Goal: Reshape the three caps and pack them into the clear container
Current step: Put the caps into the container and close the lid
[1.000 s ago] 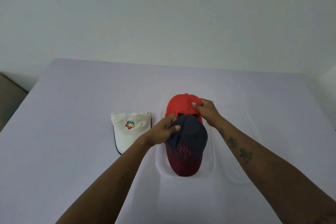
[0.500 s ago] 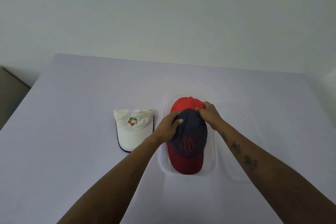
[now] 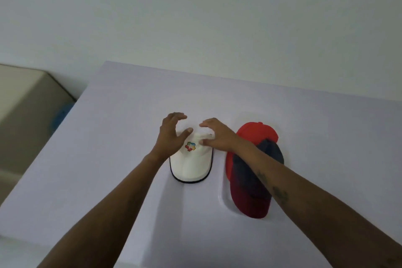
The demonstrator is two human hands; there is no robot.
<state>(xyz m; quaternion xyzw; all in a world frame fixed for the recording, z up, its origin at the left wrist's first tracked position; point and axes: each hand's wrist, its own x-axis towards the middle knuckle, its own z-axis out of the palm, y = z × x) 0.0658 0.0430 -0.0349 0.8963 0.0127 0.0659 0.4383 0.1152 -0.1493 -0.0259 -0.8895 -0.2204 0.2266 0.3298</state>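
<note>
Our left hand [image 3: 171,137] and right hand [image 3: 217,137], fingers spread, hover over the white cap [image 3: 191,163]; soft and light, we'd grip its crown sides.

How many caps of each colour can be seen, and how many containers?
White cap: 1
Red cap: 1
Navy cap with dark red brim: 1
Clear container: 1
Total: 4 things, 3 caps and 1 container.
</note>
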